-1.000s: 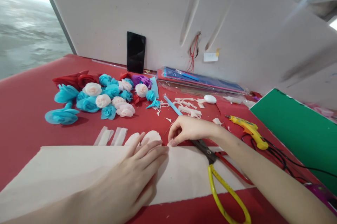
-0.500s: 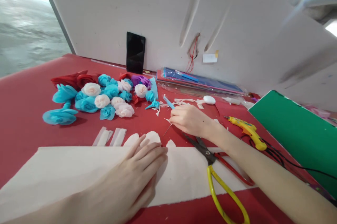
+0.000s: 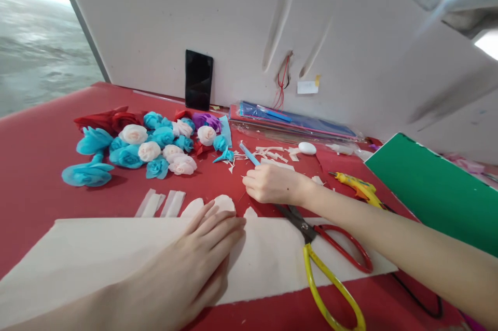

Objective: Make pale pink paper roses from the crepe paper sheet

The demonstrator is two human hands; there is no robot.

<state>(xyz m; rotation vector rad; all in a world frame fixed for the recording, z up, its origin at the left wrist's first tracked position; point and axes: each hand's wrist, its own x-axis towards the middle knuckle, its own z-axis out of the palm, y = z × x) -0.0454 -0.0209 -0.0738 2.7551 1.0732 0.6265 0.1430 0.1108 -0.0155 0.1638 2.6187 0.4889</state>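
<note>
My left hand (image 3: 202, 256) lies flat on a long sheet of white paper (image 3: 101, 248), fingers stretched out and touching its far edge. Just beyond those fingertips stick out two rounded white petal shapes (image 3: 223, 203), with a smaller pointed one (image 3: 250, 212) to the right. My right hand (image 3: 268, 184) is closed above the red table past the sheet; whatever its curled fingers hold is hidden. Under the right forearm, scissors (image 3: 307, 232) with one yellow and one red handle rest on the sheet, blades partly covered by the hand. A light-blue stick (image 3: 248, 153) lies behind the right hand.
Blue, white, red and purple paper flowers (image 3: 150, 152) cluster at the left back. A phone (image 3: 198, 80) leans on the wall. White scraps (image 3: 272, 153), a white oval piece (image 3: 307, 148), a yellow glue gun (image 3: 360, 188) and a green board (image 3: 431, 191) lie to the right.
My right hand has moved away from the sheet's far edge and the petal shapes, its fingers curling closed. My left hand stays pressed on the paper.
</note>
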